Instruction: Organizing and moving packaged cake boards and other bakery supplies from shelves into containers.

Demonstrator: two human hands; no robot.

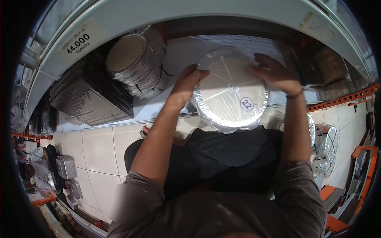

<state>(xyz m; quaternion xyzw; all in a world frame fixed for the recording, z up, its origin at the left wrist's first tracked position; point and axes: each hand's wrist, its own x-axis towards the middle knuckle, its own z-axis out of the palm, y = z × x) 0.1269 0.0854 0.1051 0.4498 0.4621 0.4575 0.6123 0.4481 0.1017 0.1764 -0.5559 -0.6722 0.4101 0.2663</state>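
Observation:
A round package of foil pans (232,95), wrapped in clear plastic with a pale disc on top, is before me, above my lap at the shelf's front edge. Its wrap bears crossing strips and a circled number. My left hand (190,83) grips its left rim, the thumb over the top and the other fingers hidden. At the upper right rim my right hand (275,73) is slightly blurred, its fingers apart. Whether those fingers touch the wrap is hard to see.
On the low white shelf (178,56), left, stand tied round foil pans (137,65) and a black plastic-wrapped stack (92,101). More foil pans (326,142) are on the tiled floor (98,148) at right. Rectangular foil trays (67,166) and another person (38,166) are at left. A shelf beam (190,7) crosses overhead.

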